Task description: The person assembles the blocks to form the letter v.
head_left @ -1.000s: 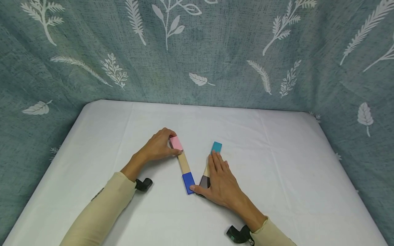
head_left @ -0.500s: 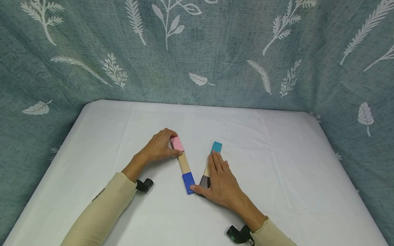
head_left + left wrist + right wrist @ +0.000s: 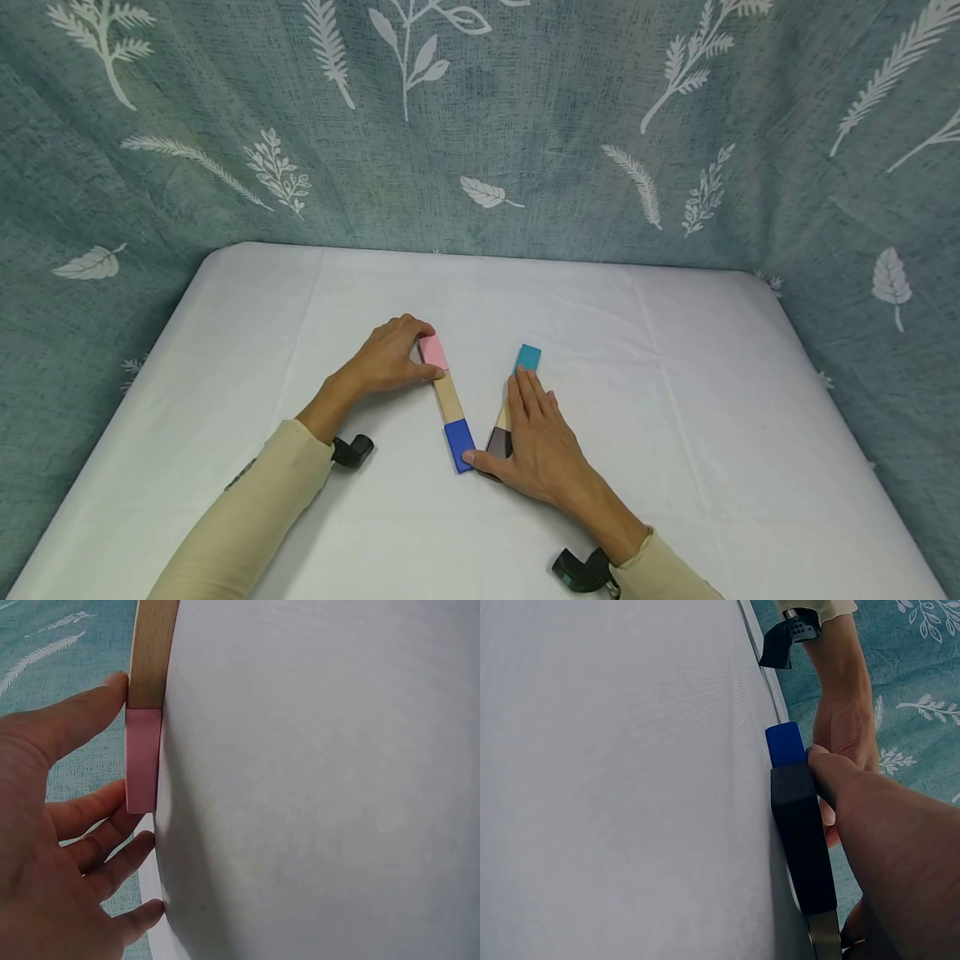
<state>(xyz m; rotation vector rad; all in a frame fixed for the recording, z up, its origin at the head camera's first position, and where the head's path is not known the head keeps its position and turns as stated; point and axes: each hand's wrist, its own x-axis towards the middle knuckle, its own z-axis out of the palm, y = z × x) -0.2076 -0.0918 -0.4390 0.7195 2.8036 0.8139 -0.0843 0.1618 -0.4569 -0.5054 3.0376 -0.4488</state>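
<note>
A pink block [image 3: 432, 352], a plain wooden block [image 3: 448, 398] and a blue block [image 3: 458, 446] lie end to end in a slanting row. My left hand [image 3: 386, 358] holds the pink block, thumb near its joint with the wooden one and fingers at its far end. To the right, a teal block [image 3: 528, 358], a second plain wooden block [image 3: 504, 417] and a dark grey block [image 3: 498, 446] form another row, making a V shape with the first. My right hand [image 3: 540, 450] rests over this row with straight fingers, partly covering it; its thumb reaches the blue block.
A white cloth [image 3: 637, 417] covers the table. Behind it hangs a blue-green curtain [image 3: 555, 108] with white leaf prints. Each wrist carries a black camera, one by the left sleeve [image 3: 352, 451] and another by the right sleeve [image 3: 581, 572].
The left hand and the pink block have shifted slightly to the right, bringing the block more in line with its row. The right hand has stayed in place.
</note>
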